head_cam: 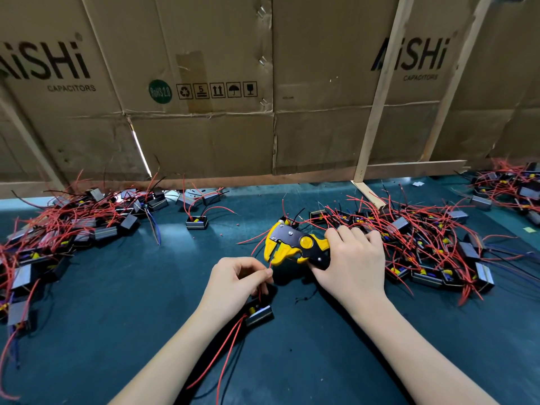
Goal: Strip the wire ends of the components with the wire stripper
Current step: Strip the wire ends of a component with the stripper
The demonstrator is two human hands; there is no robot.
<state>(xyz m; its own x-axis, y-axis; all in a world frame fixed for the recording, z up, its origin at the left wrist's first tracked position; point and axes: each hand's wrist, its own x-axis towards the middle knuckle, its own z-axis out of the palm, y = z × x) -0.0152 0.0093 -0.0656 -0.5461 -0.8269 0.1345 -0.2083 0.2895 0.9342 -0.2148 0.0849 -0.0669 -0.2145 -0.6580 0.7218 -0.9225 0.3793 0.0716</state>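
Two bare hands work at a dark green bench (117, 302), seen from above. Flattened cardboard boxes (204, 83) printed "AiSHi CAPACITORS" stand as a wall along the bench's far edge, braced by pale wooden strips (380, 92). Large heaps of small black components trailing red wires lie on the left (73, 226) and on the right (432, 247). The right hand (353, 264) grips the handles of a yellow and black wire stripper (295, 247), whose jaws point left and stand apart. The left hand (236, 282) pinches a red wire end (270, 266) between thumb and forefinger, holding its tip at the stripper's jaws. That wire leads down to one black component (258, 314) lying on the bench just beside the left wrist.
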